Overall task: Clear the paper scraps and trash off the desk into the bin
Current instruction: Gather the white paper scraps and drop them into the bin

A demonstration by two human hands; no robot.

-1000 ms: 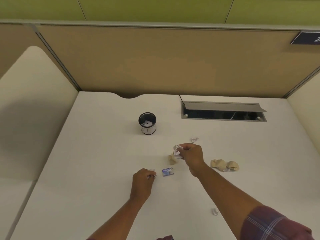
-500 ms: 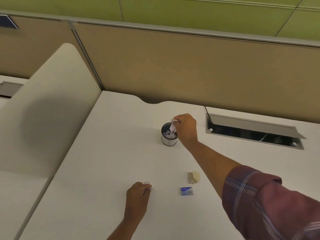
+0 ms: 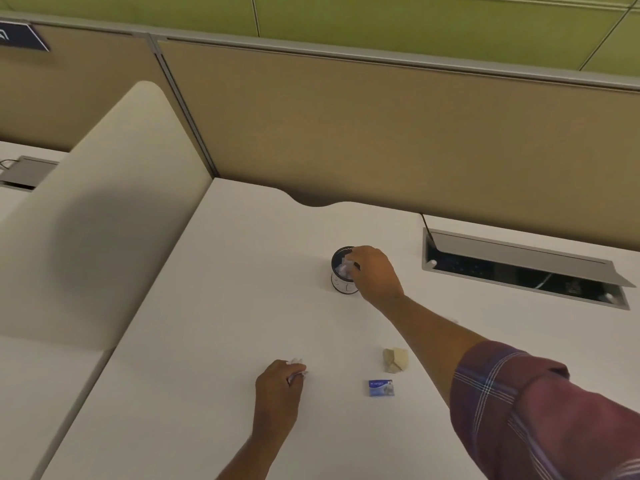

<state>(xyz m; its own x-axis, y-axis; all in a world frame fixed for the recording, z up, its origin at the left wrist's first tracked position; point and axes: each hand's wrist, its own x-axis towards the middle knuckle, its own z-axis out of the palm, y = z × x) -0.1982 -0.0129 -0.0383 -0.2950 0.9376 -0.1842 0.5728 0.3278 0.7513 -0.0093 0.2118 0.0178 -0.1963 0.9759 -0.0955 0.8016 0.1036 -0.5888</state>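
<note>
A small round dark bin (image 3: 341, 286) with a white base stands mid-desk, with white paper inside. My right hand (image 3: 375, 273) hovers over its right rim, fingers curled around a white paper scrap (image 3: 348, 264) at the bin's mouth. My left hand (image 3: 278, 389) rests on the desk nearer me, closed on a small white scrap (image 3: 298, 373) that pokes out at the fingertips. A crumpled beige paper ball (image 3: 396, 359) and a small blue wrapper (image 3: 380, 388) lie on the white desk (image 3: 214, 323) between my arms.
An open grey cable tray (image 3: 523, 268) is sunk into the desk at the back right. A tan partition wall (image 3: 381, 133) runs along the back edge. A cream side divider (image 3: 104, 220) borders the desk's left side. A tiny white scrap (image 3: 453, 321) peeks out past my right forearm.
My right hand carried the white scrap from the desk's middle up to the bin and now holds it lower in the bin's mouth. The left hand stays put, closed on its scrap.
</note>
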